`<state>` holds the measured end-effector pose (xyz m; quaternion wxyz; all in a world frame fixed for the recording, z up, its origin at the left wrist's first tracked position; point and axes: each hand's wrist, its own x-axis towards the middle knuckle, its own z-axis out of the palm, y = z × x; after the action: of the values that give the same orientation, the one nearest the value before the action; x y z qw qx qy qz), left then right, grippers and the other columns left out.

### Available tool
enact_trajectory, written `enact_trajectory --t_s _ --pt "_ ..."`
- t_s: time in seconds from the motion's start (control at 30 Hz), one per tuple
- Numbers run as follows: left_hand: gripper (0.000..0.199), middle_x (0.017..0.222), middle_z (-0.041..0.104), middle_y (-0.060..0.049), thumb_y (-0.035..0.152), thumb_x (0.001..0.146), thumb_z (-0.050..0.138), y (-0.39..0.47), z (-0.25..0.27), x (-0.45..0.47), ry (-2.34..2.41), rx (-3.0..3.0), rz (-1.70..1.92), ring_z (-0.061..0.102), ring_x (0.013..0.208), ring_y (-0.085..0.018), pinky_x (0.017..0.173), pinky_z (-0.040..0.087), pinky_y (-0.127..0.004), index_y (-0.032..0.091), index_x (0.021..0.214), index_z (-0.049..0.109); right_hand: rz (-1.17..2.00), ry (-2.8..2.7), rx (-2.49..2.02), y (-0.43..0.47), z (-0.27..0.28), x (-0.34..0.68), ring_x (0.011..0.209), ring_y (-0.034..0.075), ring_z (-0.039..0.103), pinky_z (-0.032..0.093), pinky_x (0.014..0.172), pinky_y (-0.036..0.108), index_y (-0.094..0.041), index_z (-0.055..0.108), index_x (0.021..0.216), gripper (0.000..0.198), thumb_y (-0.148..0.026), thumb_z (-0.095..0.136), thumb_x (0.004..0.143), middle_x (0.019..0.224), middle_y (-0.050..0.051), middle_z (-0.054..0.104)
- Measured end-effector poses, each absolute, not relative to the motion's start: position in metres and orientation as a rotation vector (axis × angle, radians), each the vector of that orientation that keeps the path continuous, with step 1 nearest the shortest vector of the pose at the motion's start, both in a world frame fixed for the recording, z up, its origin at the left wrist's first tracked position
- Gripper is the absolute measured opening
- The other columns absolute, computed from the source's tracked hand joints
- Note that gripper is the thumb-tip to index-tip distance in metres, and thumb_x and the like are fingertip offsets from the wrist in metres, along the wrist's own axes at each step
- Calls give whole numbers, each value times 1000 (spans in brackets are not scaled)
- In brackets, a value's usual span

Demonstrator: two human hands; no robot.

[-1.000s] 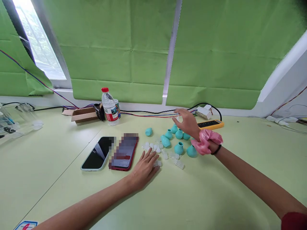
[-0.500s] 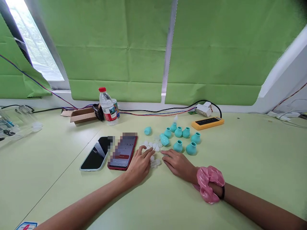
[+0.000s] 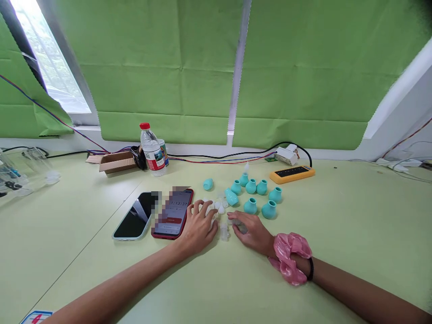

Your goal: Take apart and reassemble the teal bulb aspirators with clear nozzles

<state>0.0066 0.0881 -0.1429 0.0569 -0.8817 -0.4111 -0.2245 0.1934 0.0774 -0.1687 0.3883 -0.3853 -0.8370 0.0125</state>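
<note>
My left hand (image 3: 200, 228) lies palm down with its fingers spread over several small white plastic pieces (image 3: 221, 207), partly hidden under the fingertips. My right hand (image 3: 251, 228) is curled around a translucent plastic piece (image 3: 240, 226), which shows between thumb and forefinger. Between both hands lies a clear plastic fitting (image 3: 224, 231), apart from them. Just beyond, several turquoise bulb-shaped pieces with open necks, one of them a turquoise bulb (image 3: 250, 206), stand on the table. A turquoise piece (image 3: 231, 197) lies on its side, and a white tip rises from the rearmost one.
Left of my left hand are a red-cased phone (image 3: 173, 213) and a dark-screened phone (image 3: 133, 218). Farther back stand a red-capped bottle (image 3: 153, 153), an open cardboard box (image 3: 118, 163) and a yellow power strip (image 3: 292, 174). Cables run along the wall; clear containers (image 3: 37, 166) sit far left.
My left hand's fingers have spread and shifted slightly left and back. The clear fitting has turned and moved right, into the gap between my hands. My right thumb has lifted, showing the translucent piece.
</note>
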Motion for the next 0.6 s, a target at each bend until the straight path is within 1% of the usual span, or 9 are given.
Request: enact_trajectory --t_s 0.1,0.2,0.27,0.37,0.43,0.5,0.6 --pt "25 109 44 -9 23 77 38 90 -142 10 -1267 -2644 -649 33 100 -28 78 29 -47 19 96 54 58 -2059 -1038 75 -167 193 80 18 59 50 70 31 -19 50 98 29 -13 46 70 87 5 62" --pt "24 105 46 -10 32 76 41 91 -141 13 -1258 -2623 -611 33 98 -29 76 27 -49 19 88 57 94 -2053 -1070 74 -165 193 77 16 59 49 69 29 -20 49 100 30 -16 48 70 88 4 62" --pt "23 100 49 -10 33 75 42 93 -141 16 -1237 -2616 -577 35 96 -29 75 26 -49 19 83 58 99 -2058 -1094 74 -164 193 76 16 58 49 69 30 -20 51 97 27 -17 50 70 86 4 61" --pt "17 92 52 -10 22 75 43 96 -139 21 -1222 -2603 -509 37 92 -28 71 27 -48 18 75 60 70 -2070 -1139 76 -164 193 75 18 56 48 67 32 -18 56 88 19 -18 52 69 78 5 59" --pt "18 90 53 -10 16 74 43 98 -138 23 -1229 -2592 -483 38 91 -28 68 27 -47 17 71 60 76 -2071 -1148 77 -163 193 72 18 55 48 64 32 -18 56 85 17 -18 53 68 75 5 58" --pt "18 87 55 -10 14 74 43 99 -137 23 -1238 -2602 -489 40 89 -28 66 28 -45 17 69 60 90 -2033 -1137 77 -163 193 66 16 55 48 62 31 -19 55 87 18 -18 53 69 74 4 59" --pt "17 82 58 -8 15 74 44 100 -136 20 -1222 -2658 -554 42 88 -26 67 29 -44 17 71 60 94 -1964 -1112 76 -161 193 60 14 54 47 59 29 -20 53 91 22 -18 52 69 70 2 58"
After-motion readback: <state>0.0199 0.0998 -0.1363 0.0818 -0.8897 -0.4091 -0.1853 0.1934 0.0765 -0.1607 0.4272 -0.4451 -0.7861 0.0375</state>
